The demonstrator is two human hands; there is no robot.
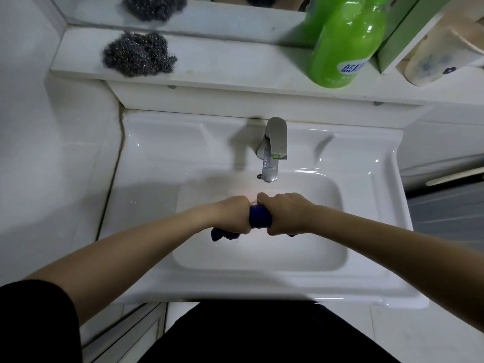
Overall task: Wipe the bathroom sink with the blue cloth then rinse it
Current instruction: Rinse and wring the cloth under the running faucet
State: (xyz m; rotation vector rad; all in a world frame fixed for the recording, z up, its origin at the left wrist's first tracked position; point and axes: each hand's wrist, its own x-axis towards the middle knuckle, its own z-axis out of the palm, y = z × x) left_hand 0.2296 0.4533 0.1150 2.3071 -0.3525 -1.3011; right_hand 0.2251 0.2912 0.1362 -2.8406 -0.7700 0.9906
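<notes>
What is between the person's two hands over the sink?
A twisted stretch of the blue cloth bridges the left hand and right hand, both gripping it above the sink, seen from the head view.

Dark blue rolled cloth (259, 216) between both fists, over a glossy white ceramic sink (372, 184); beyond them, silver metal faucet (273, 148), bright green plastic bottle (345, 45), grey steel-wool scourer (138, 55)

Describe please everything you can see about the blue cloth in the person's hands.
The dark blue cloth looks like soft fabric, rolled into a thick bundle. It is held level over the white ceramic sink basin, in front of the metal faucet. The left hand and the right hand are both closed around it, side by side, as if wringing it. A short middle part shows between them, and a crumpled end hangs below the left hand.
</notes>
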